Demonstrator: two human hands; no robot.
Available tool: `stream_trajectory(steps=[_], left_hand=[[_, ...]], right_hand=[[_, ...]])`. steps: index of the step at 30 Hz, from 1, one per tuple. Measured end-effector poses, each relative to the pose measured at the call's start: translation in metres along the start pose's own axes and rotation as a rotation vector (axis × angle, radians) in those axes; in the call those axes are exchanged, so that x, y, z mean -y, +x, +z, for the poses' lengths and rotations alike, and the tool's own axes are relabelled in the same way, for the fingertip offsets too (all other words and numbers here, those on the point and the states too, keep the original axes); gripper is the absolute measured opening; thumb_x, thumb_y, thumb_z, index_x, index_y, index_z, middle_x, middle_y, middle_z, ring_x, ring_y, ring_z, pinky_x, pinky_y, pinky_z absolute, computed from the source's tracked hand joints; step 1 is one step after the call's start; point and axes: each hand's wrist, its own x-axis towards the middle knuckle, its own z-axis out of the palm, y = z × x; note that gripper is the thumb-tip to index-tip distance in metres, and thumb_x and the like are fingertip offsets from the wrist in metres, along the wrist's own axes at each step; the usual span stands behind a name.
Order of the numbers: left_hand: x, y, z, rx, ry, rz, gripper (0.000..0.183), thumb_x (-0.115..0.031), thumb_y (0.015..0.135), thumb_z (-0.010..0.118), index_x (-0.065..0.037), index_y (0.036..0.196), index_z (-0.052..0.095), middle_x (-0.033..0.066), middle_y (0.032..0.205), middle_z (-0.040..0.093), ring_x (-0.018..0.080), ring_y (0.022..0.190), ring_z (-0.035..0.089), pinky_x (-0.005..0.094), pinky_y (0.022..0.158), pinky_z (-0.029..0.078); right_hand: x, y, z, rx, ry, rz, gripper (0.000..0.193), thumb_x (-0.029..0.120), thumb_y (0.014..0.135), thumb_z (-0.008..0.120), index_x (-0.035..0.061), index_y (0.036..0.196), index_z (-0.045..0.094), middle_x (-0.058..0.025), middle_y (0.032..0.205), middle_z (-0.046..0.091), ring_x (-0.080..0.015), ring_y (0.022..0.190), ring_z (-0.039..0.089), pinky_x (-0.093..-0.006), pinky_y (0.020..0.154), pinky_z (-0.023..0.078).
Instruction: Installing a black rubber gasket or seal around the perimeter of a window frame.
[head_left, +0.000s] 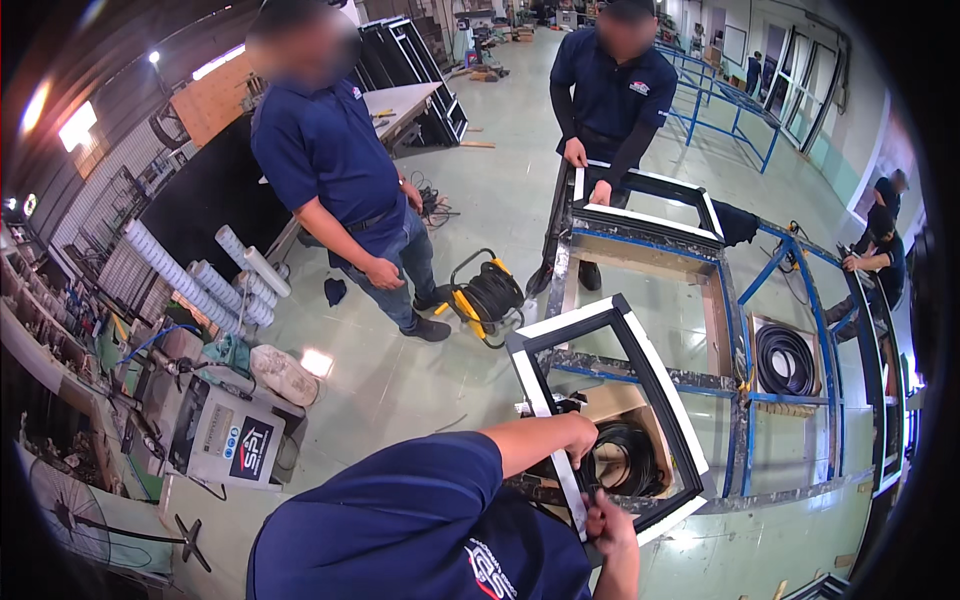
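Observation:
A rectangular window frame with black and white bars [663, 393] lies tilted across the near end of a blue metal workbench [735, 450]. My left hand [574, 440] reaches over its left bar, the fingers curled down toward the inner edge. Close by, my right hand [612, 522] is closed at the near corner, thumb and fingers against the bar. Whether either hand also pinches a thin strip is too small to tell. Beneath the frame opening, a coil of black rubber strip [632, 458] sits in a wooden box [610, 402].
Across the bench a co-worker [615, 85] handles a second frame [660, 190]. Another person [335, 170] stands at left, beside a yellow-black cable reel [485, 298]. A second black coil [786, 360] lies in a bench compartment. A grey machine [230, 430] and wrapped rolls [185, 275] stand left.

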Motion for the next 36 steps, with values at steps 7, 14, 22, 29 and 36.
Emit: stream_trajectory(steps=[7,14,22,29,36], left_hand=[[-0.008,0.001,-0.007,-0.018,-0.017,0.041,0.037,-0.053,0.077,0.099,-0.025,0.100,0.093,-0.0019,0.101,0.087,0.0257,0.104,0.081,0.0503,0.093,0.058],[0.010,-0.004,0.003,-0.095,0.006,0.084,0.033,-0.048,0.074,0.100,-0.025,0.096,0.093,0.0006,0.095,0.087,0.0285,0.094,0.082,0.0494,0.079,0.062],[0.014,-0.007,-0.003,-0.027,-0.182,0.346,0.026,-0.034,0.083,0.095,-0.022,0.107,0.093,0.0044,0.100,0.087,0.0289,0.097,0.083,0.0489,0.083,0.062],[0.004,-0.008,-0.008,-0.020,-0.135,0.266,0.029,-0.040,0.084,0.094,-0.016,0.102,0.091,0.0080,0.094,0.085,0.0330,0.095,0.082,0.0507,0.083,0.061],[-0.017,0.007,0.001,0.019,0.016,0.260,0.027,-0.036,0.079,0.096,-0.017,0.098,0.091,0.0088,0.093,0.085,0.0336,0.094,0.082,0.0514,0.083,0.062]], right_hand=[[-0.055,-0.158,0.027,-0.164,-0.733,-0.115,0.024,0.032,0.116,0.065,0.0102,0.110,0.073,0.0033,0.085,0.066,-0.0112,0.074,0.059,-0.0279,0.065,0.047],[-0.199,-0.133,-0.130,-0.480,-0.940,-0.503,0.036,0.029,0.111,0.073,-0.0003,0.133,0.075,-0.0114,0.118,0.078,-0.0201,0.110,0.070,-0.0369,0.101,0.059],[-0.102,-0.158,-0.031,-0.993,-0.881,-0.970,0.024,0.016,0.107,0.080,-0.0022,0.121,0.079,-0.0141,0.108,0.078,-0.0291,0.099,0.075,-0.0407,0.093,0.063],[-0.063,-0.167,-0.049,-0.902,-1.326,-0.544,0.038,0.036,0.114,0.069,0.0018,0.107,0.083,-0.0119,0.084,0.074,-0.0259,0.079,0.068,-0.0405,0.075,0.055],[-0.082,-0.172,-0.049,-0.695,-1.013,-0.245,0.057,0.052,0.118,0.055,0.0043,0.097,0.078,-0.0083,0.073,0.069,-0.0214,0.068,0.062,-0.0429,0.069,0.053]])
